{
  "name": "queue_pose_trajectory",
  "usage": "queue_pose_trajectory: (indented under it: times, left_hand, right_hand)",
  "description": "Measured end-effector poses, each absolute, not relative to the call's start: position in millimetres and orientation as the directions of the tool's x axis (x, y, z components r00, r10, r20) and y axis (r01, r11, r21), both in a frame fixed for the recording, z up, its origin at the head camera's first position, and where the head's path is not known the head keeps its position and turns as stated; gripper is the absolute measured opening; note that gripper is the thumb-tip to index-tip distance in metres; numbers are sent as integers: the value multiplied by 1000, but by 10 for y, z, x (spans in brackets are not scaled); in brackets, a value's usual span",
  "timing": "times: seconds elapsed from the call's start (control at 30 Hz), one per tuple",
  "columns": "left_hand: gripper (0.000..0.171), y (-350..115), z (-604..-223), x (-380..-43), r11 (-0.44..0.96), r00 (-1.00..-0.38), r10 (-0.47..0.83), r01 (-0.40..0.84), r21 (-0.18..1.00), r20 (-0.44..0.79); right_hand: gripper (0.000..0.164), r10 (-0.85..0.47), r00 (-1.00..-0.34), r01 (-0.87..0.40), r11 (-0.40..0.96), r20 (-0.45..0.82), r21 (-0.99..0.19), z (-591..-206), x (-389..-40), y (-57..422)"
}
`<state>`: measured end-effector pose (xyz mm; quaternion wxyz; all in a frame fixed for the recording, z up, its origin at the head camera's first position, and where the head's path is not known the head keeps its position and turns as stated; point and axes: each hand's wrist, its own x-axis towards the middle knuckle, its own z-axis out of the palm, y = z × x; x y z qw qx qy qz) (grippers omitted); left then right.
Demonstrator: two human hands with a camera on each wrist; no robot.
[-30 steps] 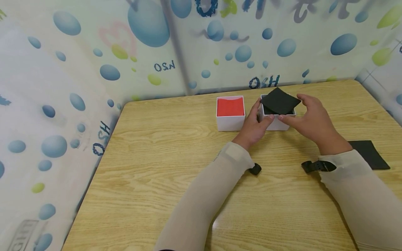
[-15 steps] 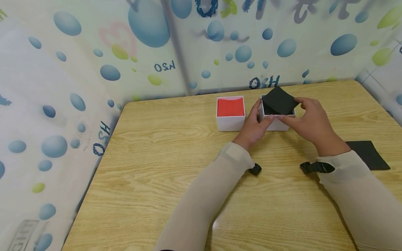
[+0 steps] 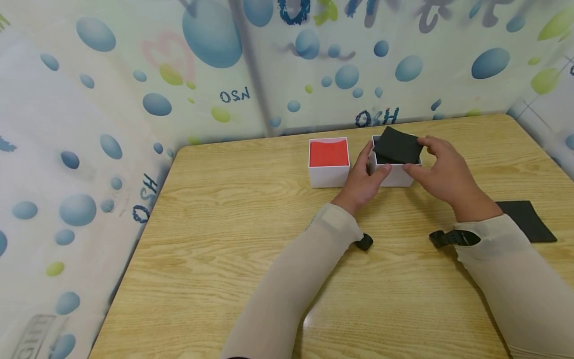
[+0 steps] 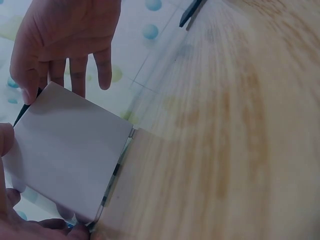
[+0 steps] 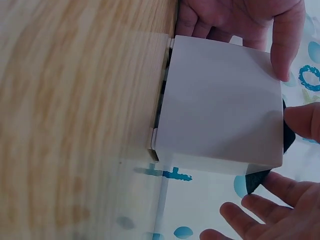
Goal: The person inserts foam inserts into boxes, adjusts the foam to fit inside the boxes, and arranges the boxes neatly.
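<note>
A white open-topped box (image 3: 396, 177) stands near the table's far edge. My left hand (image 3: 360, 183) grips its left side, thumb on the front face and fingers along the side. Across the opening lies a square black sheet (image 3: 396, 144), tilted and turned, its left part dipping inside the rim. My right hand (image 3: 450, 174) pinches the right corner of this sheet between fingers and thumb, the thumb right at the front rim. In the right wrist view the box's front face (image 5: 220, 100) hides most of it, and a black corner (image 5: 256, 181) juts out by the fingertips. The box's inside is mostly covered.
Left of my left hand stands a second white box (image 3: 329, 177) with a red sheet (image 3: 329, 153) in its top. Another black sheet (image 3: 529, 220) lies flat on the wooden table (image 3: 215, 224), partly behind my right sleeve. A patterned wall covering (image 3: 287, 75) rises behind the table.
The black sheet has turned from a diamond position to closer in line with the box, its right corner moving left. My right fingers followed it; my left hand has stayed in place.
</note>
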<state>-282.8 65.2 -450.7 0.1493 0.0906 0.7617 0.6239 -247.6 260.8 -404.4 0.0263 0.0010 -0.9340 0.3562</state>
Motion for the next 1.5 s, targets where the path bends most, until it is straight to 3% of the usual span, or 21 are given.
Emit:
queue_pose_trajectory:
  times: [1.0, 1.5]
  left_hand:
    - [74, 657, -4509, -2824, 217, -941, 313, -61, 974, -129]
    - [75, 658, -4517, -2833, 212, -941, 319, -47, 976, -115]
  right_hand:
    - [57, -40, -996, -81, 719, 75, -690, -4060, -2464, 2586]
    - [60, -79, -996, -91, 759, 47, -645, -4047, -2473, 2563]
